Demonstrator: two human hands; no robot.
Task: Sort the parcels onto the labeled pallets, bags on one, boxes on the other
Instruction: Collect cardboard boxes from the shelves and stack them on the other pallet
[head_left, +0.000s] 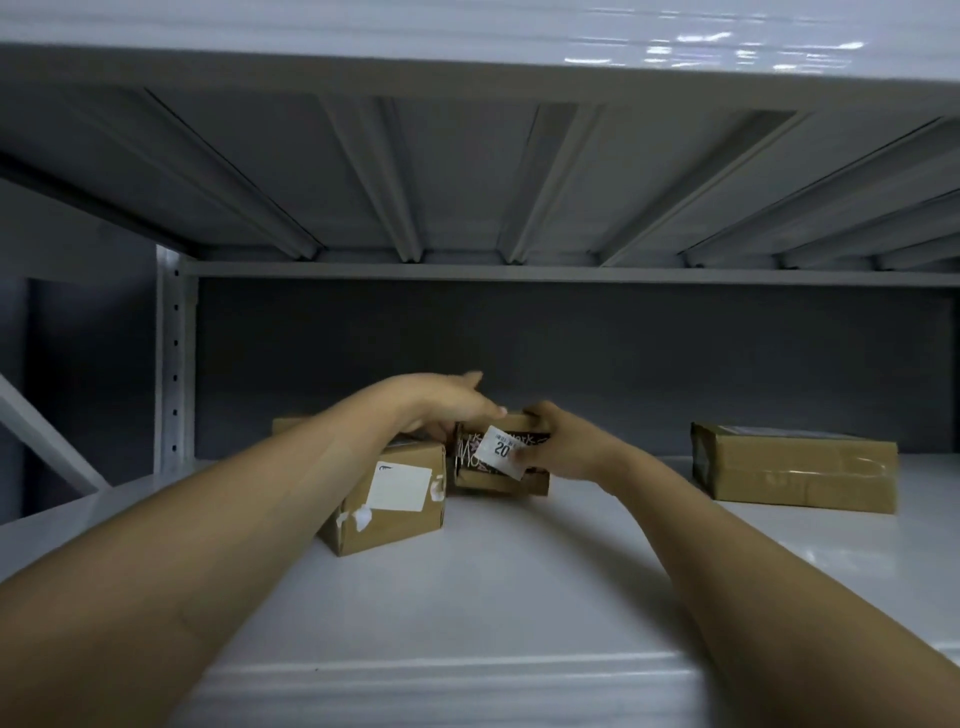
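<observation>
A small brown box with black print and a white label (493, 460) sits at the middle of the white shelf (519, 571). My right hand (558, 444) grips its right end, thumb on the front, fingers over the top. My left hand (441, 402) reaches over its top left, fingers stretched across it; its grip underneath is hidden. Just left stands a plain cardboard box with a white label (395, 499), touching my left forearm. Another box (291, 423) peeks out behind that arm.
A flat taped cardboard box (795, 467) lies at the right of the shelf. The ribbed underside of the shelf above (467, 182) hangs low overhead. A perforated grey upright (174, 358) stands at the left, with a dark back wall behind.
</observation>
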